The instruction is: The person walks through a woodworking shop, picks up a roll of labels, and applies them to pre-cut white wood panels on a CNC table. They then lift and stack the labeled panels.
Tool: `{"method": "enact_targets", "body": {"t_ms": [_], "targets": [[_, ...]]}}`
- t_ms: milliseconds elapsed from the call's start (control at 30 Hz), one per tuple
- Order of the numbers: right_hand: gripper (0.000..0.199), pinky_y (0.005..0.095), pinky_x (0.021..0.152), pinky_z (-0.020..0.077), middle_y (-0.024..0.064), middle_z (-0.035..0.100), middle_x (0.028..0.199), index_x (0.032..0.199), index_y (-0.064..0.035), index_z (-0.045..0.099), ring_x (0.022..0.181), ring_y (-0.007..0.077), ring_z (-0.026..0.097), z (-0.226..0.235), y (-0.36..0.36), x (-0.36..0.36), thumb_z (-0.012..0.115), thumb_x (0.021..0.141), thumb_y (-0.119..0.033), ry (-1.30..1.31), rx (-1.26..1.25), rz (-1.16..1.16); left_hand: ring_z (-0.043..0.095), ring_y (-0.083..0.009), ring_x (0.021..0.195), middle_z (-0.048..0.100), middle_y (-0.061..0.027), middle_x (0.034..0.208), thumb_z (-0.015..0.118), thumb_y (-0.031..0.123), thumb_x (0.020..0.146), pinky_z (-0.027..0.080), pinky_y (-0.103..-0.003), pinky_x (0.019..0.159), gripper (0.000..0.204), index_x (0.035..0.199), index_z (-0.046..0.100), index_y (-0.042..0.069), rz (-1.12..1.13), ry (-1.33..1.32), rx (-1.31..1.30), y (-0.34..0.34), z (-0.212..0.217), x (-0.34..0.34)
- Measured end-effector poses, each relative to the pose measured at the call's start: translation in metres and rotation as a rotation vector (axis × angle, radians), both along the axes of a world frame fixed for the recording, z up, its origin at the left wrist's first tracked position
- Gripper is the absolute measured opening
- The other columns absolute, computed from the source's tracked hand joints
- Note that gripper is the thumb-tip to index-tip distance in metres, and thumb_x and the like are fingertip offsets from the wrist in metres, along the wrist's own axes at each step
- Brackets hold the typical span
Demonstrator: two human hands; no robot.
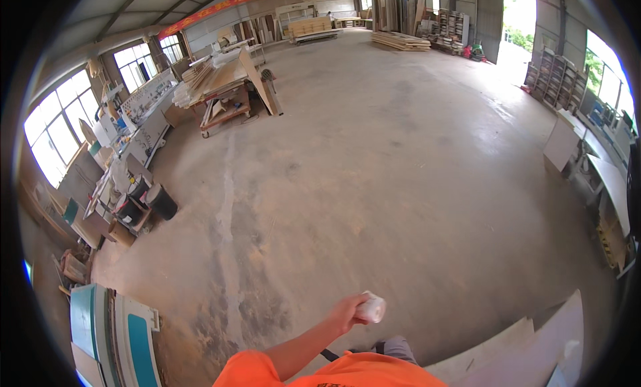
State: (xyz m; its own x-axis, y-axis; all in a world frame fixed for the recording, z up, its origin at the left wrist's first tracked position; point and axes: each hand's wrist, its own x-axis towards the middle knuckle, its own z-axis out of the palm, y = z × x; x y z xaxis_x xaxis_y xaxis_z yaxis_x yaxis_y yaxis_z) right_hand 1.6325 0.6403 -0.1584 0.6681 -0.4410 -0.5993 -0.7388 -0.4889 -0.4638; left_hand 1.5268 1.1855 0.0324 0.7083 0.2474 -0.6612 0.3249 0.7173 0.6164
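My left arm, in a short orange sleeve, reaches forward over the concrete floor. At its end my left hand is closed around a small whitish, partly see-through object, rounded like a roll or a cup. Its exact kind is too small to tell. Below the hand, part of a grey trouser leg shows past the orange shirt. My right hand is out of sight.
Pale boards lean close by at the lower right. Teal-and-white machine panels stand at the lower left. Further off are dark buckets, a cart stacked with boards, a workbench and board stacks.
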Motion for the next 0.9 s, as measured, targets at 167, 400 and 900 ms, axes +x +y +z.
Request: {"method": "enact_targets", "body": {"t_ms": [167,400,900], "targets": [[0.036,0.0352,0.068,0.0525,0.0132,0.064,0.100,0.117,-0.0039,0.056,0.091,0.0240,0.064,-0.019,0.084,0.111,0.057,0.082,-0.015,0.025,0.116,-0.122,0.064,-0.0162,0.076,0.065,-0.0041,0.090,0.055,0.033,0.090,0.052,-0.032,0.055,0.030,0.107,0.061,0.009,-0.114,-0.065,-0.031,0.069,-0.026,0.143],[0.039,0.0316,0.063,0.0522,0.0108,0.063,0.103,0.122,-0.0080,0.053,0.091,0.0229,0.063,-0.015,0.195,0.312,0.056,0.084,-0.016,-0.071,0.340,-0.455,0.064,-0.0182,0.071,0.066,-0.0064,0.089,0.060,0.032,0.088,0.053,-0.035,0.054,0.030,0.104,0.062,0.008,0.116,0.179,-0.102,0.168,-0.029,0.271],[0.035,0.0374,0.060,0.0484,0.0141,0.067,0.080,0.077,0.0066,0.065,0.069,0.0253,0.062,-0.007,0.554,0.773,0.083,0.066,-0.022,-0.048,0.092,0.423,0.064,-0.0166,0.064,0.066,-0.0061,0.087,0.055,0.029,0.091,0.051,-0.030,0.048,0.027,0.103,0.061,0.006,0.102,-0.027,-0.265,0.401,-0.119,0.663]]}}
